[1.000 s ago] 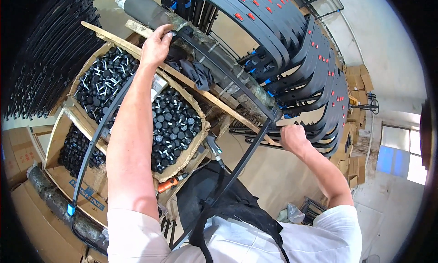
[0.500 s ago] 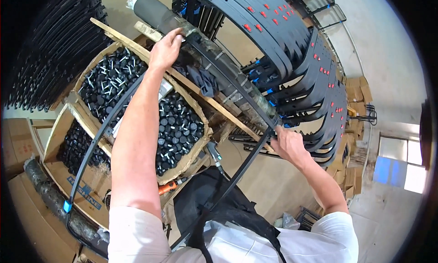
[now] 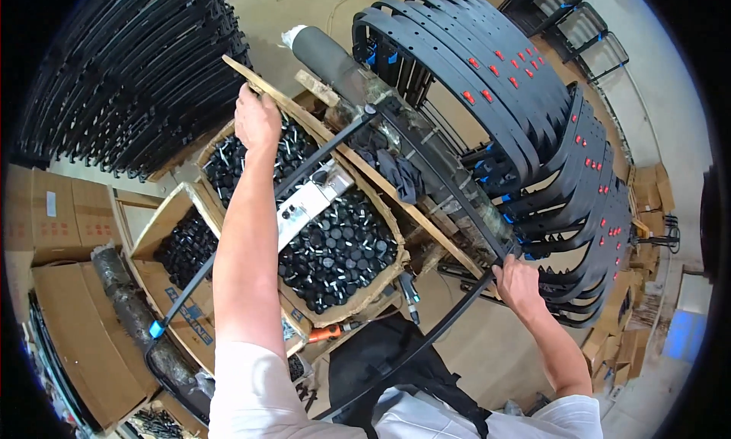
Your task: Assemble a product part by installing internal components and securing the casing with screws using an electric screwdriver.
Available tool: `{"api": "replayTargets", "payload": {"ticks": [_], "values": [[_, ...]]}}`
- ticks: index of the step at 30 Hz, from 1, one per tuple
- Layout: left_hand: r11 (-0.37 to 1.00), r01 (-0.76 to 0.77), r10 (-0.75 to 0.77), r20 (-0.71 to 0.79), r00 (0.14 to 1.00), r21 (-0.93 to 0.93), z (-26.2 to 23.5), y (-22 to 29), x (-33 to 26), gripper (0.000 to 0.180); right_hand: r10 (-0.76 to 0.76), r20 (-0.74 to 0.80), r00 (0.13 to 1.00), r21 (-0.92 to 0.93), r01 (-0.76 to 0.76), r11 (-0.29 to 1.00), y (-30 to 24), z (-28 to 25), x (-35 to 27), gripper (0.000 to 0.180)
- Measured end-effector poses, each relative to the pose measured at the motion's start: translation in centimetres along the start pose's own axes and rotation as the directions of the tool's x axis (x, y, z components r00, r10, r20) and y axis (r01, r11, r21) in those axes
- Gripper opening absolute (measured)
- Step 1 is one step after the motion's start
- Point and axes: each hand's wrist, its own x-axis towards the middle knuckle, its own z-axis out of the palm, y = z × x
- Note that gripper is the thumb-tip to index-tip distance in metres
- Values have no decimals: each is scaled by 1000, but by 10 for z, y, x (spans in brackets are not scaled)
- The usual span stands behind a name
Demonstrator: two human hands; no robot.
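Right hand: gripping a corner of the black metal bar frame | frame slants over black round-headed studs | Left hand: beside pale wooden slat (grip: cannot tell) | advice: steady that corner, lift bars clear of studs

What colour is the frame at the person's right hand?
The frame is black; it shows best in the head view.

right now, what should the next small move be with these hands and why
Probably lower the left hand to the loose black-headed bolts and pick one: it is close to their pile and nothing held shows, while the right hand, at a corner of the black frame, could likely steady it.
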Motion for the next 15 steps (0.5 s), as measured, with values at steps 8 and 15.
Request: {"api": "replayTargets", "payload": {"ticks": [8,15], "values": [[721,-635,608,187,772,278,81,65,-56,81,46,45,998,21,-47,999,4,2,-2,32],[831,-387,208,423,882,399,34,62,-30,68,12,34,999,75,-15,997,5,-6,0,35]]}}
